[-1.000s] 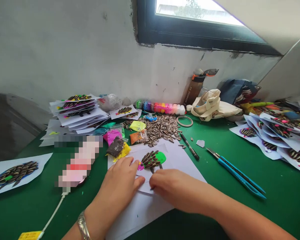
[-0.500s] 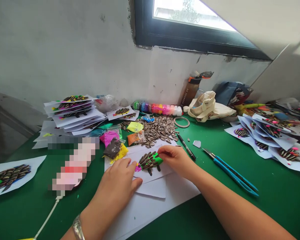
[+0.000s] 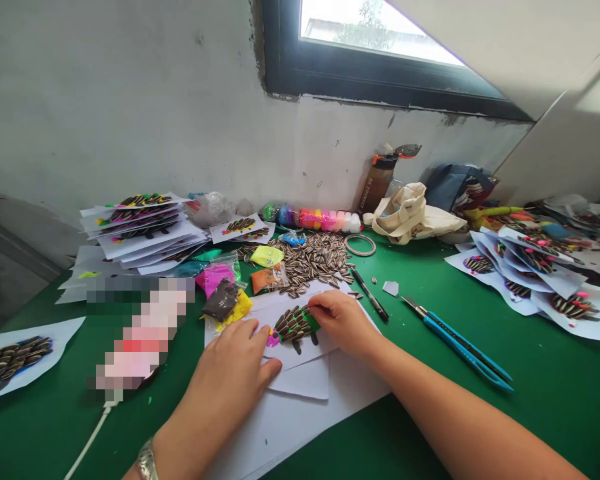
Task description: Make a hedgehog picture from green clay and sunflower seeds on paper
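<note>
A hedgehog-like picture (image 3: 293, 327) lies on white paper, its green clay body covered with sunflower seeds, with a pink clay face at the left and dark feet below. My right hand (image 3: 343, 319) is pinched at the body's right end; whatever sits between its fingertips is hidden. My left hand (image 3: 243, 360) rests open on the paper beside the pink face, fingers apart. Larger white sheets (image 3: 300, 427) lie beneath. Just behind is a heap of loose sunflower seeds (image 3: 317, 257), with bags of magenta clay (image 3: 215, 277), dark clay (image 3: 221, 299) and orange clay (image 3: 267, 277) near it.
A blue utility knife (image 3: 467, 350) with its blade out and a black pen (image 3: 370, 295) lie to the right. Stacked seed pictures stand at left (image 3: 145, 230) and right (image 3: 540, 273). A bottle (image 3: 377, 183) and cloth bag (image 3: 405, 213) are by the wall.
My right hand has shifted slightly at the body's right end, and less green clay shows there. The left hand keeps its place on the paper. The view has moved a little.
</note>
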